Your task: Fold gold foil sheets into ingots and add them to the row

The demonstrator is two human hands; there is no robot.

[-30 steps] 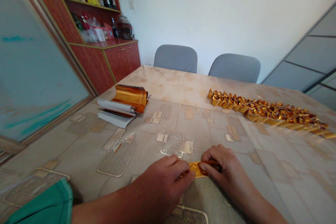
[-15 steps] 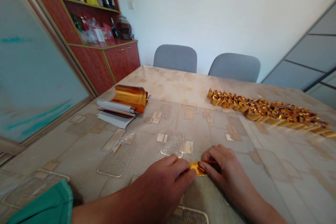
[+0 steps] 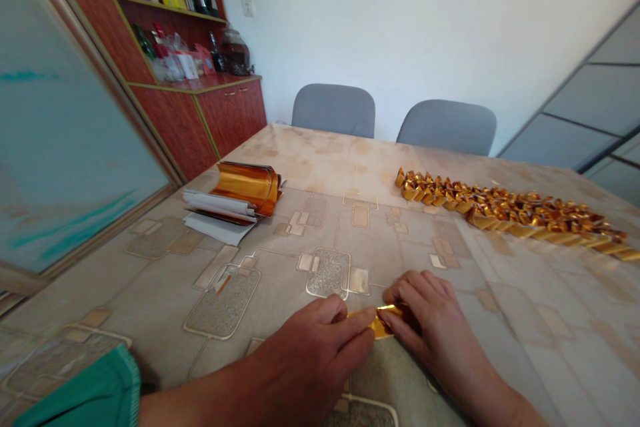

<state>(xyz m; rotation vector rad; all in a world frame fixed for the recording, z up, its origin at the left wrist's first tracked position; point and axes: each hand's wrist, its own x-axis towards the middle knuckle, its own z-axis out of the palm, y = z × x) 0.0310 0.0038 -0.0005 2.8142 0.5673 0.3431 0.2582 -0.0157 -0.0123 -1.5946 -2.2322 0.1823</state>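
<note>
Between my two hands lies a small folded strip of gold foil paper (image 3: 383,327) on the patterned tablecloth. My left hand (image 3: 325,347) is closed on its left end, the index finger stretched along the top. My right hand (image 3: 430,320) presses the right end with thumb and fingers, and covers much of it. To the far left rests a curled stack of gold foil sheets (image 3: 245,187) with white backs. Rows of folded gold paper pieces (image 3: 520,210) stand packed together at the right.
The table (image 3: 320,160) carries a beige cloth with rectangle patterns. Behind it stand two grey chairs, a left chair (image 3: 333,110) and a right chair (image 3: 447,125). A red-brown cabinet (image 3: 230,113) with bottles and boxes is at the back left, beside a sliding door (image 3: 65,127).
Both hands have shifted slightly on the foil paper. My left index finger now reaches over its top edge, and more gold shows along the upper edge by my right hand.
</note>
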